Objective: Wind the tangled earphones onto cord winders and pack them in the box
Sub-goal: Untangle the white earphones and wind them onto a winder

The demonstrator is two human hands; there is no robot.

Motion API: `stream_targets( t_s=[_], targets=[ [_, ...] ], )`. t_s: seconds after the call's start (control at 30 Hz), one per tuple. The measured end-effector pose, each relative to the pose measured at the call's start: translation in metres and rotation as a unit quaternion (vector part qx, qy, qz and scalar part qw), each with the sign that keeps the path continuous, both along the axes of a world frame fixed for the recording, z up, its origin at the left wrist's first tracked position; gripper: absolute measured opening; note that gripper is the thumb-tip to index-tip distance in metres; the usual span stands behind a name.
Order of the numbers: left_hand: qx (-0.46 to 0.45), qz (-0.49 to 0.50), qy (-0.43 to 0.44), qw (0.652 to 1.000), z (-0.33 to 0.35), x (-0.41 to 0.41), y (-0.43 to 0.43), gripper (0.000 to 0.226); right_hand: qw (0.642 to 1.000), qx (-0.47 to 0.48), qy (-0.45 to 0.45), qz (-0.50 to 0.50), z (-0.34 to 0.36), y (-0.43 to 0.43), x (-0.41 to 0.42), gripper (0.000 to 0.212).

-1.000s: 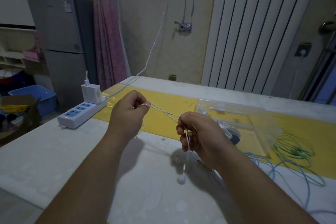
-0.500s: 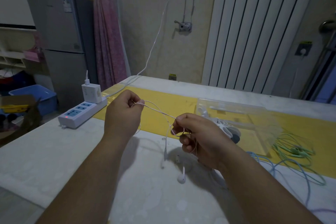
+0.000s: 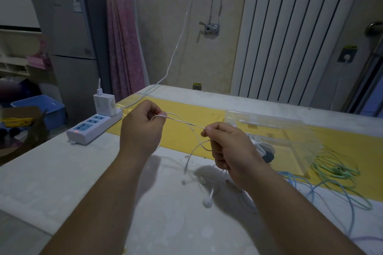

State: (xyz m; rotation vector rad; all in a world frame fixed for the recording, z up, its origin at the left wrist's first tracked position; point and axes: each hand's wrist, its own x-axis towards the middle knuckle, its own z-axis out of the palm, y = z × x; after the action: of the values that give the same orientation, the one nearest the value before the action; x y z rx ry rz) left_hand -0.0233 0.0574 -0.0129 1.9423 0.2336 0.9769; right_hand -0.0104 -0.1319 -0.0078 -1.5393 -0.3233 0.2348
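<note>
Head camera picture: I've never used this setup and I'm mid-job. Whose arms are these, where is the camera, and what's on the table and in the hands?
There is no robot here: these are a person's two bare arms, filmed by one wide-angle camera worn on their head, looking forward and down. The left hand and right hand each pinch the white earphone cord, stretched between them above the table; one earbud hangs down from the right hand. On the table lie a clear plastic box on a yellow mat, green earphones and blue earphones loose to the right, and a white power strip to the left.
</note>
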Motion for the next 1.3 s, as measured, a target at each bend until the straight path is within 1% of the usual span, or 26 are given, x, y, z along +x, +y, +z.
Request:
stream_targets(
  t_s=[0.13,0.3,0.43,0.53,0.6,0.73,0.83,0.9,0.97,1.03,1.13,1.2,1.3],
  targets=[
    [0.014,-0.001,-0.014,1.000,0.000,-0.001,0.000,0.017,0.998,-0.066,-0.017,-0.017,-0.003,0.000,0.002,0.029],
    [0.032,-0.006,-0.026,0.999,-0.001,-0.001,-0.003,0.016,0.995,-0.088,-0.018,-0.037,-0.002,0.003,0.003,0.040],
    [0.034,-0.010,-0.034,0.999,-0.001,-0.002,-0.005,0.015,0.995,-0.092,0.002,-0.025,-0.002,0.002,0.001,0.021],
    [0.016,-0.019,-0.039,0.999,0.000,-0.001,-0.003,0.015,0.996,-0.090,0.012,-0.024,-0.003,0.001,0.002,0.031],
    [0.004,-0.041,-0.039,0.998,0.000,-0.001,-0.002,0.014,0.996,-0.086,0.016,-0.023,-0.005,0.001,0.002,0.029],
    [-0.036,-0.122,-0.024,0.992,0.001,-0.002,-0.003,0.011,0.995,-0.092,0.013,-0.033,-0.009,0.002,0.005,0.029],
    [-0.052,-0.165,-0.010,0.985,0.002,-0.002,-0.005,0.013,0.995,-0.088,0.004,-0.043,-0.011,0.005,0.005,0.029],
    [-0.059,-0.182,-0.016,0.981,0.002,-0.001,-0.006,0.012,0.995,-0.090,-0.011,-0.045,-0.010,0.007,0.004,0.025],
    [-0.057,-0.191,-0.023,0.980,0.002,-0.002,-0.008,0.010,0.998,-0.069,-0.008,-0.011,-0.007,0.009,0.000,0.019],
    [-0.058,-0.193,-0.025,0.979,0.003,-0.002,-0.009,0.010,0.998,-0.045,0.005,0.032,-0.005,0.011,-0.003,0.018],
    [-0.054,-0.194,-0.027,0.979,0.002,-0.001,-0.008,0.010,0.997,-0.034,0.011,0.068,-0.005,0.013,-0.005,0.022],
    [-0.038,-0.186,-0.027,0.981,0.001,-0.001,-0.007,0.008,0.997,-0.016,0.016,0.074,-0.004,0.011,-0.005,0.024],
    [-0.040,-0.138,-0.031,0.989,0.001,0.000,-0.007,0.010,0.996,0.012,0.036,0.076,-0.002,0.006,-0.003,0.028]
  ],
)
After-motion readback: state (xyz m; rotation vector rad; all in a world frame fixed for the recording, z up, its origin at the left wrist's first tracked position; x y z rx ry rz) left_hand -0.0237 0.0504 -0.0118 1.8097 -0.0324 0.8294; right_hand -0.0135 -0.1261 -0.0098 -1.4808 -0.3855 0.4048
